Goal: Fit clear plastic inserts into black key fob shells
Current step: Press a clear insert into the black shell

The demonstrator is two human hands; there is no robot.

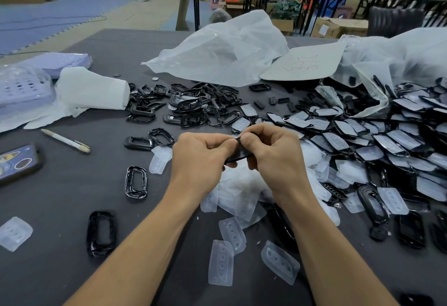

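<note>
1. On the left of the table [60,199], a few empty black shells [136,181] lie scattered. A heap of empty shells [188,105] sits further back. By my reading, all of these are still to be filled.
2. The left hand [200,158] is raised above the table. Its fingers are curled, and thumb and forefinger pinch the left end of the held shell [238,155].
3. Loose clear inserts [221,263] lie below and between the forearms, unused.
4. The right hand [273,153] mirrors the left. Its fingers are curled round the shell's right end, with the thumb pressing at the top edge. The fingers hide whether an insert is seated in it.
5. On the right spreads a large pile of fitted shells [350,136], each with a pale insert in place. The job looks well along, though much remains.
</note>
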